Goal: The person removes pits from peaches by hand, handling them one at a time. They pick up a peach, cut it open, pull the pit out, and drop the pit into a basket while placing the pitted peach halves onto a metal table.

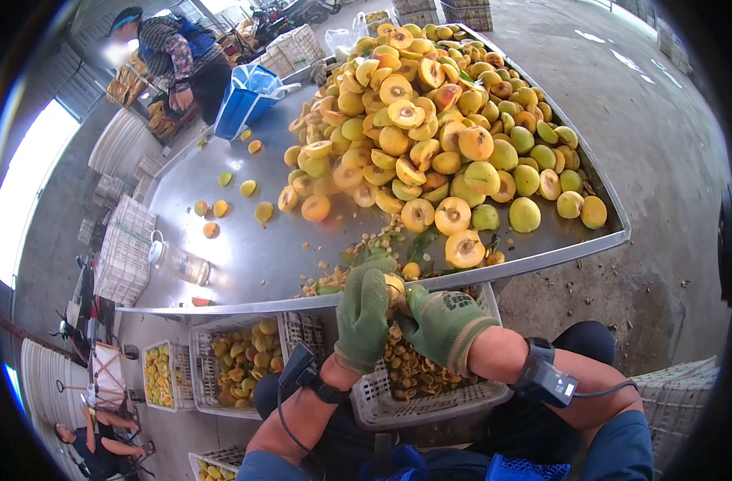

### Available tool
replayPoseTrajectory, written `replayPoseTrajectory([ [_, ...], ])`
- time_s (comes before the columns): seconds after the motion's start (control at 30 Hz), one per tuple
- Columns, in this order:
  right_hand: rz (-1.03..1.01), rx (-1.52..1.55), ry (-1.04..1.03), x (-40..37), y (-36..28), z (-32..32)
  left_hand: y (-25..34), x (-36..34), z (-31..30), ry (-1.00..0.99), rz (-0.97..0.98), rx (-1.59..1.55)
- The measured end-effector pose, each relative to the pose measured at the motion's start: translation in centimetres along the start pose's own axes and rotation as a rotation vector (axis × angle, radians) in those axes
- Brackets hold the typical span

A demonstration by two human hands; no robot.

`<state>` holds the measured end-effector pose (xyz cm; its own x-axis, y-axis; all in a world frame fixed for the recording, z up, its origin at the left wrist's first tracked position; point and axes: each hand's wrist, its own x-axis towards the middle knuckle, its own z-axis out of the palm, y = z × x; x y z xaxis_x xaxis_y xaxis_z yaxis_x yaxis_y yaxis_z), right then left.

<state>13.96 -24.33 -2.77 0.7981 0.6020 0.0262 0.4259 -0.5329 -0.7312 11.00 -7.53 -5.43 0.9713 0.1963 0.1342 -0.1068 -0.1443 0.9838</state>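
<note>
My left hand (363,314), in a green glove, is closed around a yellow peach piece (394,286) at the table's near edge. Meeting it from the right, my right hand (446,321) in a matching glove has its fingers curled at the fruit. Whatever those fingers grip is hidden. Below both hands stands a pale plastic crate (442,410) holding brown pits and scraps (418,370). Just beyond the gloves, loose pits and green leaves lie on the metal table (278,232). A large heap of halved yellow peaches (410,120) covers its right side, many with cut faces showing.
Scattered peach halves (221,208), a clear plastic jug (180,263) and a blue bucket (243,103) are on the table's left. Fruit-filled crates (239,365) stand on the floor at left. One person (181,60) stands beyond the table; another person (101,445) sits at lower left.
</note>
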Motion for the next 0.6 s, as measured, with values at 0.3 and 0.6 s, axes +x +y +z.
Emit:
replayPoseTrajectory([
  [0.3, -0.005, -0.043, -0.095, 0.5, 0.5, -0.8, 0.4, 0.1, -0.1, -0.021, 0.054, 0.102],
  [0.6, -0.017, 0.011, -0.085, -0.2, -0.1, -0.2, 2.0, -0.7, 0.3, 0.031, 0.108, 0.155],
])
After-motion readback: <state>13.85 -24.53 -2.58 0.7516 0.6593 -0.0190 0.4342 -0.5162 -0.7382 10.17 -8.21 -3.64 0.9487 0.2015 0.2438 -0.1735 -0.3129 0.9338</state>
